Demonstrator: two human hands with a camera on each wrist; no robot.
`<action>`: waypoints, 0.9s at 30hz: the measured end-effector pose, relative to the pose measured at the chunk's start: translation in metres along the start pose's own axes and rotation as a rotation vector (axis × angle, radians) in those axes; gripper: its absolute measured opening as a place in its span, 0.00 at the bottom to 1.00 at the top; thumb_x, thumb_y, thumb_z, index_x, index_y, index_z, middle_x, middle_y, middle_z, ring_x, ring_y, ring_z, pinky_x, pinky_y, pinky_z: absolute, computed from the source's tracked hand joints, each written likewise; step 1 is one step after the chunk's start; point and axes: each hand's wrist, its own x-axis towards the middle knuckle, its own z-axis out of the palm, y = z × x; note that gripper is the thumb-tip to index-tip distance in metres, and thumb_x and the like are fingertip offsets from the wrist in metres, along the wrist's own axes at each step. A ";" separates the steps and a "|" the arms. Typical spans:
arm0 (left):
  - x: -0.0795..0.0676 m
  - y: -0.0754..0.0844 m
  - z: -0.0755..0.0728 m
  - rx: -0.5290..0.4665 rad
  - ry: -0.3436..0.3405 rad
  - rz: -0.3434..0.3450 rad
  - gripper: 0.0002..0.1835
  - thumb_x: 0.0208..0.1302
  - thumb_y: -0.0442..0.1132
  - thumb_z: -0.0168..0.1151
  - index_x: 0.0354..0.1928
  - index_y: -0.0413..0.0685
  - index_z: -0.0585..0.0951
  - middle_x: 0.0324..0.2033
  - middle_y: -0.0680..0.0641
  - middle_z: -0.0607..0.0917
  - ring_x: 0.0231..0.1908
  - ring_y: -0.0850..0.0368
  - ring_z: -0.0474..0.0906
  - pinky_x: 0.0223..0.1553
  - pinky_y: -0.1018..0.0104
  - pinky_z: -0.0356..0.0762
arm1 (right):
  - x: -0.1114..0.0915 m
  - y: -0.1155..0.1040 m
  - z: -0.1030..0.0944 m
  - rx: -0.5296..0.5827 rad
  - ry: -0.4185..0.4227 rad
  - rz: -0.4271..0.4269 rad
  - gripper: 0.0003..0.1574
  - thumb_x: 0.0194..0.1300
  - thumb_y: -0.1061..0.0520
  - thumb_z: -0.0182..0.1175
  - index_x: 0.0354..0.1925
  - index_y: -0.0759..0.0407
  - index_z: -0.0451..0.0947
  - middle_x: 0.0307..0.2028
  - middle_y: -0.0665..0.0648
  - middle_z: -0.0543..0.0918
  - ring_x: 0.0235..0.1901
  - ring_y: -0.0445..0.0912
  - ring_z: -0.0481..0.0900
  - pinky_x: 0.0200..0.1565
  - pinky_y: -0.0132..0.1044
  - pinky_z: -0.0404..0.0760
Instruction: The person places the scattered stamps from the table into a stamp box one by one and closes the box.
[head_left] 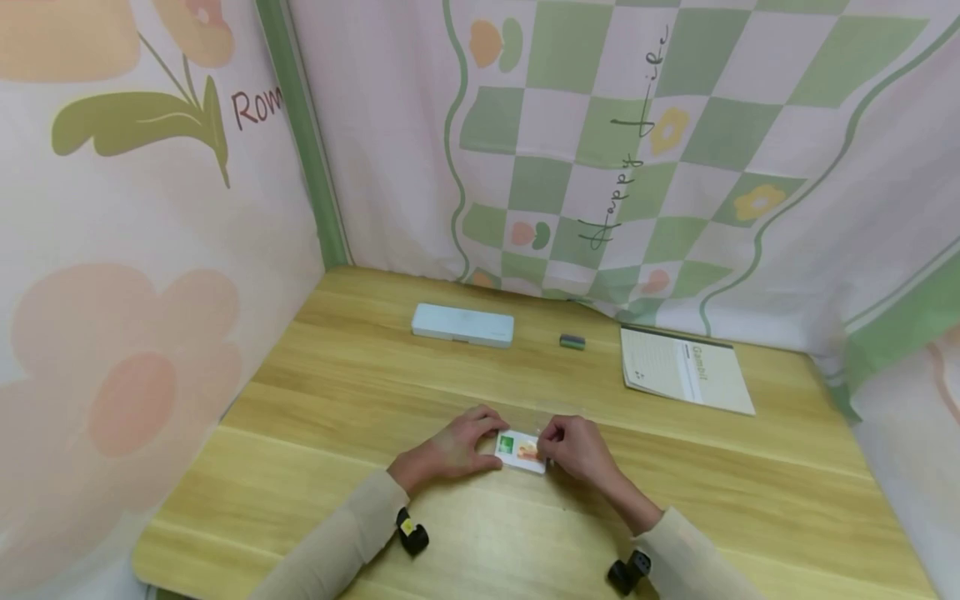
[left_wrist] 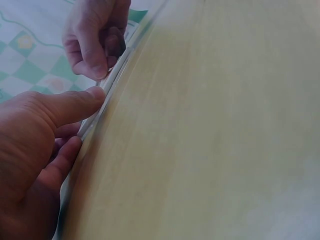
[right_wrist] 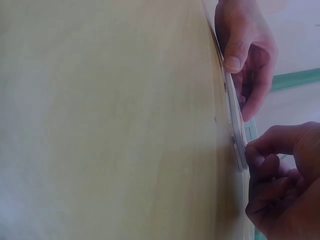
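A small white flat rectangular piece (head_left: 512, 461), with a green picture and an orange-printed patch (head_left: 528, 451) on top, lies on the wooden table in front of the person. My left hand (head_left: 457, 446) grips its left end, thumb along the near edge and fingers at the far side. At the right end, my right hand (head_left: 576, 448) pinches the edge of the orange patch between thumb and forefinger, the other fingers curled in. Whether the patch is loose is hidden by the fingertips. Edge-on, the white piece (right_wrist: 235, 117) looks thin and layered in the right wrist view.
Behind the hands stand a pale blue pencil case (head_left: 462, 325), a small dark-and-green block (head_left: 572, 342) and a notebook (head_left: 686, 369) with a cream cover. Patterned curtains (head_left: 390, 150) hang at the table's back and sides. Each wrist wears a small black camera.
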 end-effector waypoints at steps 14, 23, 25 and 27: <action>0.000 0.001 0.000 0.000 -0.008 -0.017 0.28 0.61 0.48 0.69 0.62 0.48 0.75 0.58 0.50 0.73 0.58 0.58 0.70 0.63 0.64 0.68 | -0.001 -0.001 0.000 -0.008 0.004 -0.003 0.06 0.55 0.64 0.65 0.24 0.56 0.79 0.21 0.49 0.78 0.20 0.42 0.72 0.21 0.32 0.70; 0.000 0.001 -0.001 -0.002 -0.009 -0.015 0.28 0.61 0.47 0.68 0.62 0.48 0.75 0.58 0.50 0.73 0.58 0.57 0.71 0.63 0.64 0.68 | 0.000 -0.002 -0.001 0.003 -0.004 -0.009 0.06 0.56 0.65 0.65 0.25 0.57 0.80 0.21 0.50 0.78 0.20 0.42 0.72 0.21 0.32 0.70; 0.000 0.000 -0.001 0.001 -0.008 -0.011 0.28 0.61 0.47 0.69 0.62 0.47 0.75 0.58 0.49 0.73 0.58 0.57 0.71 0.63 0.64 0.68 | 0.000 -0.001 0.000 0.004 -0.002 -0.009 0.06 0.55 0.65 0.65 0.25 0.57 0.80 0.21 0.50 0.78 0.20 0.42 0.72 0.21 0.32 0.70; 0.000 0.000 -0.001 0.005 -0.004 -0.003 0.28 0.61 0.47 0.69 0.61 0.47 0.75 0.58 0.49 0.73 0.58 0.57 0.71 0.63 0.64 0.68 | 0.000 -0.001 0.000 0.004 0.002 -0.007 0.06 0.55 0.65 0.66 0.25 0.57 0.79 0.21 0.50 0.78 0.20 0.42 0.72 0.21 0.32 0.70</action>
